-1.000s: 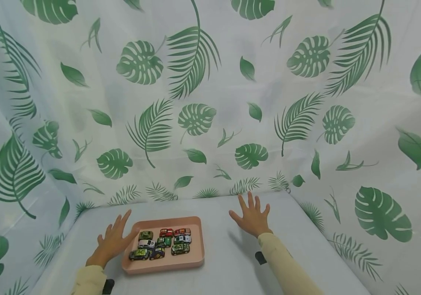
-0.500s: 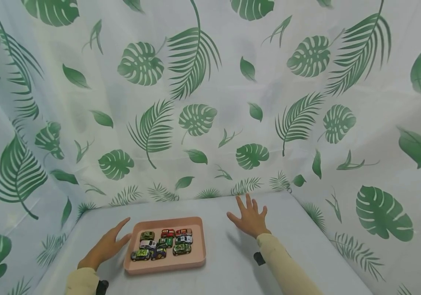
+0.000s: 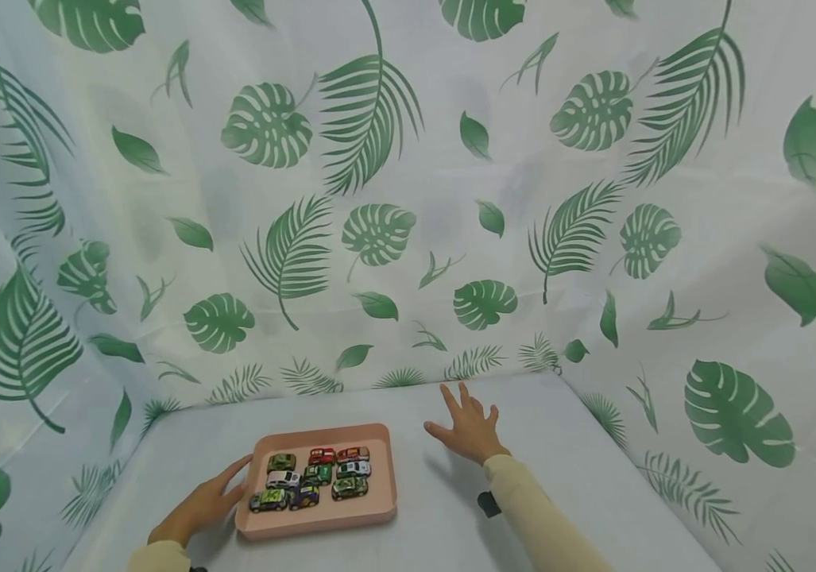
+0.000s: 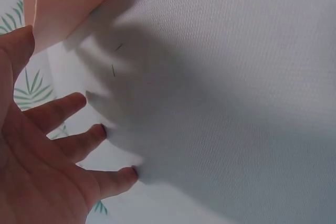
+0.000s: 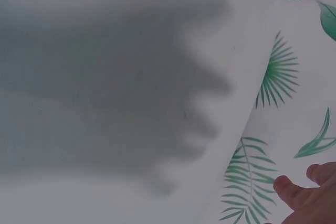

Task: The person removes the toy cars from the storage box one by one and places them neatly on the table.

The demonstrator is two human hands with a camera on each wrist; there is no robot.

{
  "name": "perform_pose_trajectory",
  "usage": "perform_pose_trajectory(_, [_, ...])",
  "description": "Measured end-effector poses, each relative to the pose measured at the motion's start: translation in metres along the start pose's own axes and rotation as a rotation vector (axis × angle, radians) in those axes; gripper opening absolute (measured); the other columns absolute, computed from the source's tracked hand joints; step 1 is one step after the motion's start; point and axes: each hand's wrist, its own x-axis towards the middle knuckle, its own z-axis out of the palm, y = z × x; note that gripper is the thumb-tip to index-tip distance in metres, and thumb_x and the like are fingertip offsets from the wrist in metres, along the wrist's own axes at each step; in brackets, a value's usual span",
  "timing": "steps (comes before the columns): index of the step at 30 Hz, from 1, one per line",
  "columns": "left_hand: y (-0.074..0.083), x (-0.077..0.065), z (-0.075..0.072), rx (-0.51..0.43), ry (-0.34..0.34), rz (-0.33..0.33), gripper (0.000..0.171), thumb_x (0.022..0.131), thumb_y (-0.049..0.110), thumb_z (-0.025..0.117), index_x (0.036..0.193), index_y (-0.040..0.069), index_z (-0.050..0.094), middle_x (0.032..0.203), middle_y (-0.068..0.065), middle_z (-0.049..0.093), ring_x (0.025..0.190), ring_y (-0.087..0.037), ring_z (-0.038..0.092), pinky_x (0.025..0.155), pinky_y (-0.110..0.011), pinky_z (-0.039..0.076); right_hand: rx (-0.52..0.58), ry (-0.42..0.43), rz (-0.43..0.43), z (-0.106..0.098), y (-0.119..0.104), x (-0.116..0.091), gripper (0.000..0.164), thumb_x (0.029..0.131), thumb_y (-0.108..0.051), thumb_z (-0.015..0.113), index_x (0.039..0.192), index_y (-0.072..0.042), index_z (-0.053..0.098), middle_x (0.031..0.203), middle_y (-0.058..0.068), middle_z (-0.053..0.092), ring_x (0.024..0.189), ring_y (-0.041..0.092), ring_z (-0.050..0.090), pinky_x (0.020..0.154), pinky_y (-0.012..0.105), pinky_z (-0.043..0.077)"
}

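Nine toy cars [image 3: 317, 475], low rounded shapes with brightly patterned bodies, sit close together in loose rows inside a shallow peach-pink tray [image 3: 336, 518]. The tray is a smooth rectangle with softened corners and raised, slanting walls, resting on the left part of the table. Some cars wear mottled camouflage, others red, white, green or dark blue. The person's left hand [image 3: 200, 504] lies open beside the tray, one digit appearing to touch its left wall; in the left wrist view the other fingers [image 4: 113, 182] spread over a white table cover [image 3: 408, 548] with a fine, pebbled weave. The right hand [image 3: 468, 433] is also open, fingers fanned above the cover well apart from the tray, casting a soft-edged shadow [image 5: 131, 77]. Both arms wear pale yellow sleeves [image 3: 536, 512]. Behind, a faintly creased white sheet [image 3: 443, 175] carries green leaf prints, feathery fronds among them.
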Motion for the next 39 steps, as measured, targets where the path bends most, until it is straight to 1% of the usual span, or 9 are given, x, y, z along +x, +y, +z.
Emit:
perform_pose_trajectory(4, [0.004, -0.003, -0.001, 0.003, -0.006, -0.011, 0.063, 0.101, 0.045, 0.048, 0.151, 0.011, 0.034, 0.145, -0.031, 0.041, 0.126, -0.056, 0.042, 0.099, -0.07, 0.035, -0.008, -0.004, -0.013, 0.004, -0.008, 0.003, 0.088, 0.085, -0.064, 0.062, 0.154, -0.02, 0.031, 0.159, 0.021, 0.022, 0.138, 0.045, 0.033, 0.106, 0.077, 0.011])
perform_pose_trajectory(10, [0.005, -0.002, 0.0, 0.004, 0.0, -0.035, 0.059, 0.101, 0.041, 0.048, 0.151, 0.011, 0.034, 0.145, -0.029, 0.041, 0.129, -0.054, 0.04, 0.101, -0.069, 0.034, -0.016, -0.02, -0.038, 0.014, -0.021, 0.008, 0.088, 0.085, -0.063, 0.063, 0.154, -0.021, 0.031, 0.159, 0.021, 0.023, 0.139, 0.045, 0.031, 0.107, 0.076, 0.011])
perform_pose_trajectory(14, [0.005, -0.001, 0.0, -0.002, -0.013, -0.029, 0.062, 0.1, 0.045, 0.049, 0.151, 0.012, 0.035, 0.145, -0.03, 0.042, 0.129, -0.054, 0.041, 0.1, -0.069, 0.035, -0.004, -0.034, -0.057, 0.021, -0.033, 0.011, 0.088, 0.084, -0.061, 0.066, 0.154, -0.021, 0.031, 0.159, 0.02, 0.024, 0.14, 0.045, 0.03, 0.108, 0.075, 0.011])
perform_pose_trajectory(17, [0.003, -0.001, -0.002, 0.008, -0.02, -0.02, 0.062, 0.1, 0.046, 0.049, 0.151, 0.012, 0.036, 0.144, -0.03, 0.043, 0.128, -0.055, 0.042, 0.099, -0.069, 0.036, 0.006, -0.043, -0.097, 0.026, -0.045, 0.015, 0.087, 0.085, -0.059, 0.066, 0.154, -0.02, 0.031, 0.159, 0.02, 0.024, 0.14, 0.044, 0.032, 0.108, 0.074, 0.012])
perform_pose_trajectory(20, [0.0, 0.0, -0.004, 0.02, -0.021, -0.012, 0.063, 0.1, 0.047, 0.049, 0.151, 0.012, 0.036, 0.143, -0.03, 0.044, 0.127, -0.055, 0.043, 0.099, -0.069, 0.036, 0.032, -0.051, -0.15, 0.032, -0.058, 0.017, 0.085, 0.085, -0.056, 0.068, 0.154, -0.019, 0.032, 0.157, 0.022, 0.027, 0.138, 0.044, 0.034, 0.107, 0.074, 0.015])
perform_pose_trajectory(25, [-0.004, 0.003, -0.004, 0.004, -0.025, -0.023, 0.066, 0.098, 0.051, 0.049, 0.151, 0.014, 0.036, 0.144, -0.03, 0.043, 0.129, -0.055, 0.04, 0.1, -0.07, 0.034, 0.054, -0.084, -0.218, 0.043, -0.082, 0.02, 0.083, 0.086, -0.049, 0.07, 0.154, -0.021, 0.032, 0.156, 0.02, 0.031, 0.135, 0.042, 0.04, 0.106, 0.072, 0.02])
perform_pose_trajectory(31, [-0.01, 0.008, -0.001, 0.001, -0.041, -0.06, 0.071, 0.095, 0.058, 0.05, 0.151, 0.015, 0.036, 0.145, -0.028, 0.042, 0.13, -0.055, 0.039, 0.1, -0.07, 0.034, 0.049, -0.127, -0.287, 0.058, -0.109, 0.022, 0.08, 0.087, -0.049, 0.07, 0.153, -0.022, 0.034, 0.155, 0.016, 0.035, 0.129, 0.039, 0.047, 0.105, 0.067, 0.029])
perform_pose_trajectory(33, [-0.011, 0.009, -0.001, 0.001, -0.046, -0.07, 0.072, 0.095, 0.058, 0.05, 0.151, 0.016, 0.036, 0.145, -0.028, 0.043, 0.129, -0.054, 0.039, 0.1, -0.07, 0.034, 0.042, -0.128, -0.306, 0.062, -0.117, 0.024, 0.078, 0.087, -0.048, 0.07, 0.152, -0.023, 0.035, 0.154, 0.014, 0.038, 0.128, 0.037, 0.049, 0.103, 0.065, 0.032])
perform_pose_trajectory(39, [-0.009, 0.008, -0.002, 0.009, -0.045, -0.058, 0.073, 0.095, 0.061, 0.049, 0.151, 0.016, 0.036, 0.145, -0.029, 0.043, 0.129, -0.055, 0.04, 0.099, -0.07, 0.034, 0.031, -0.103, -0.362, 0.074, -0.138, 0.029, 0.073, 0.088, -0.047, 0.07, 0.15, -0.027, 0.039, 0.149, 0.009, 0.046, 0.125, 0.032, 0.054, 0.1, 0.059, 0.039])
